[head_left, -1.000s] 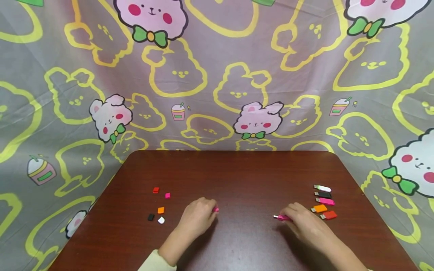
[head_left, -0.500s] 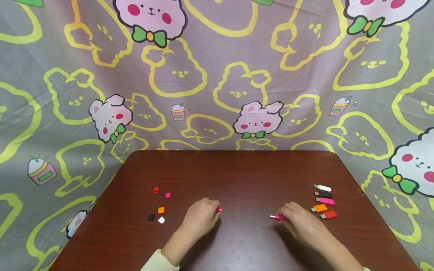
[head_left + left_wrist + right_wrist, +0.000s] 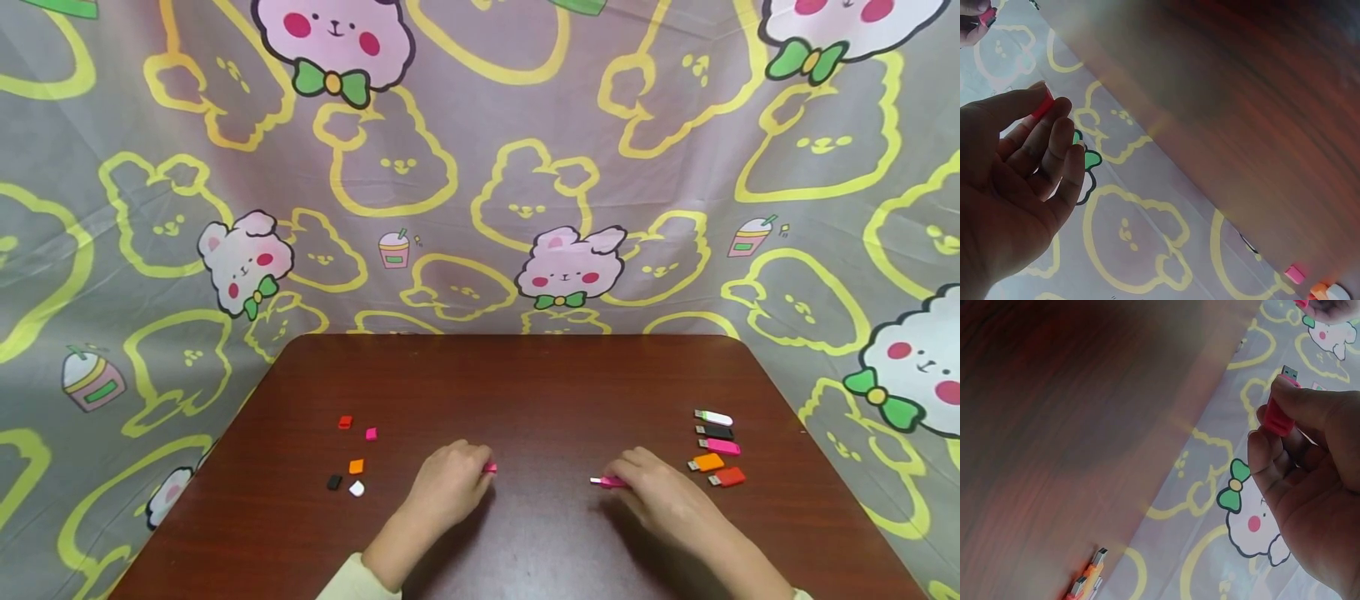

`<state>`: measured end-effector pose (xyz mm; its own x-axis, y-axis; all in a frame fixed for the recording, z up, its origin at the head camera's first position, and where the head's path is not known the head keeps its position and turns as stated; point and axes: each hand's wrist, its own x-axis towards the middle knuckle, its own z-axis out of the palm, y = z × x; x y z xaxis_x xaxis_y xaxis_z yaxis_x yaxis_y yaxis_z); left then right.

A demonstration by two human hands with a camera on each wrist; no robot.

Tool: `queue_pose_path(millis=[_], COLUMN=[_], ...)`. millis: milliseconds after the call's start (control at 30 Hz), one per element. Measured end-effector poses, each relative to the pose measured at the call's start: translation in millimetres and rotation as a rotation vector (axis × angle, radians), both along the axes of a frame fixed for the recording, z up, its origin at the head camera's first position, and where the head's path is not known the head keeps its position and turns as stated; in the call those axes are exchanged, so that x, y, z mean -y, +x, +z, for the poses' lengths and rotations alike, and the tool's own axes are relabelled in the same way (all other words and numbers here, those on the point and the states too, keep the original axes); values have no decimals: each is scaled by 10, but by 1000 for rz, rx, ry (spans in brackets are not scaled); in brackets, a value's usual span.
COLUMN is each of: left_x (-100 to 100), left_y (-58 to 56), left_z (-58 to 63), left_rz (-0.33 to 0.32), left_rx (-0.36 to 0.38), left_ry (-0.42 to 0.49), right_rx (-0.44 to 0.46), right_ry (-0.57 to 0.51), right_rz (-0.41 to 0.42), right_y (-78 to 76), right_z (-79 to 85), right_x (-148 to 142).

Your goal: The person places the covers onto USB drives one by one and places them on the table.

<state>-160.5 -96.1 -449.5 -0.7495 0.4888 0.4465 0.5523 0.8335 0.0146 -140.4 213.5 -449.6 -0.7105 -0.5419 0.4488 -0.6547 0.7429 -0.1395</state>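
Between thumb and fingertips, my left hand [image 3: 450, 479] pinches a small pink USB stick cap [image 3: 1042, 106], mostly covered by the fingers. My right hand [image 3: 656, 487] grips a pink USB stick [image 3: 1280, 412] by its body, its bare metal plug [image 3: 595, 481] pointing left toward the other hand. Both hands are over the middle of the table, with a gap between cap and plug.
Loose caps lie on the table's left: red [image 3: 345, 422], pink [image 3: 371, 434], orange [image 3: 356, 467], black [image 3: 333, 482] and white [image 3: 356, 488]. Uncapped USB sticks line the right: white [image 3: 716, 418], black [image 3: 716, 432], pink [image 3: 722, 447], orange [image 3: 707, 462], red [image 3: 727, 477]. Patterned cloth [image 3: 465, 192] hangs behind.
The hands have drawn closer together: the left has shifted right with the cap, the right has shifted left with the USB stick. The things on the table stay put.
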Motion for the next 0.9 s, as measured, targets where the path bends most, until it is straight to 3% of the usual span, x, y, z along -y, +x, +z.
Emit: queue_pose_path(millis=[900], left_x=[-92], left_y=[16], left_z=[1], left_rz=[-38], left_rx=[-30], left_ry=[5], right_rx=[4], right_ry=[22], right_rz=[36], right_y=[-29], right_z=[40], right_x=[155])
